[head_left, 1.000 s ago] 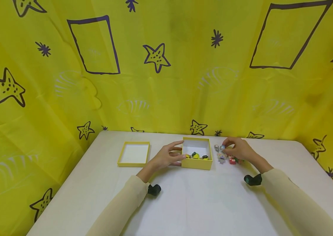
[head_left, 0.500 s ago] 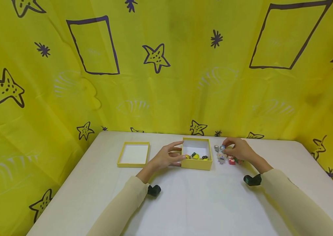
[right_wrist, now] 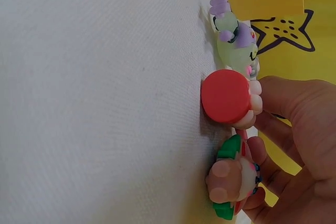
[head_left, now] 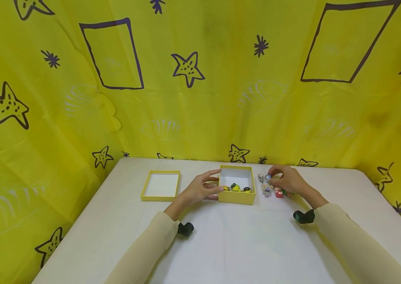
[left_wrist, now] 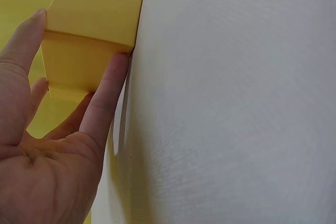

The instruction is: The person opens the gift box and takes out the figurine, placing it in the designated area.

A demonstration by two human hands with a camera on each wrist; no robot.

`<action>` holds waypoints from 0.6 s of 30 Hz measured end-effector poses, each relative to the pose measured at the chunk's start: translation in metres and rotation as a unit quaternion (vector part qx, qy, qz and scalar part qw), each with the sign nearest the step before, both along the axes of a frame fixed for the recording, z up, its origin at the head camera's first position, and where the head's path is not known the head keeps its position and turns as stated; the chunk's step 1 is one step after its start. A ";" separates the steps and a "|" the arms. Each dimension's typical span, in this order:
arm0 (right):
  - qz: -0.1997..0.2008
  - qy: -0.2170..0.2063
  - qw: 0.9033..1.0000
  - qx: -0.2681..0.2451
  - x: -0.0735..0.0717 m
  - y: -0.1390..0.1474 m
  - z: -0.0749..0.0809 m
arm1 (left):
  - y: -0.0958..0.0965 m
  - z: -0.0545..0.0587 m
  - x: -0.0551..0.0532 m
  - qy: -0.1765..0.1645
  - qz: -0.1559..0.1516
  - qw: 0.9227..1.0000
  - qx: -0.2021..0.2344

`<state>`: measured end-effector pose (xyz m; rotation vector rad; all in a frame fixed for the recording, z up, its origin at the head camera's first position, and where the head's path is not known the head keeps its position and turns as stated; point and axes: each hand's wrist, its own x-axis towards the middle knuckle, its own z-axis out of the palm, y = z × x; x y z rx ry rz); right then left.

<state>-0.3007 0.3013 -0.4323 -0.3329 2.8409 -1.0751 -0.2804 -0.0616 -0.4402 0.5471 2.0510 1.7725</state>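
Note:
My left hand [head_left: 200,190] rests against the left side of a small yellow box [head_left: 236,198] with a white inside, its fingers fairly straight along the wall. In the left wrist view, fingertips [left_wrist: 119,61] touch the box's corner and lower edge. Several small yellow-and-dark figurines [head_left: 235,187] lie inside the box. To its right, my right hand [head_left: 288,180] pinches a small blue-topped figurine [head_left: 268,178] between thumb and forefinger. Below that hand lie a red-based figurine [right_wrist: 226,96], a green-and-brown one [right_wrist: 226,179] and a pale green and purple one [right_wrist: 236,40].
A shallow yellow lid [head_left: 161,185], white side up, lies left of the box. A greyish figurine [head_left: 261,178] lies between the box and my right hand. A yellow curtain [head_left: 200,110] with starfish drawings hangs behind the white table [head_left: 243,244].

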 end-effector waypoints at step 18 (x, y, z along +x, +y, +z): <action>0.024 -0.016 1.000 0.006 0.006 0.000 0.010 | 0.000 -0.001 -0.001 -0.002 0.001 1.000 0.002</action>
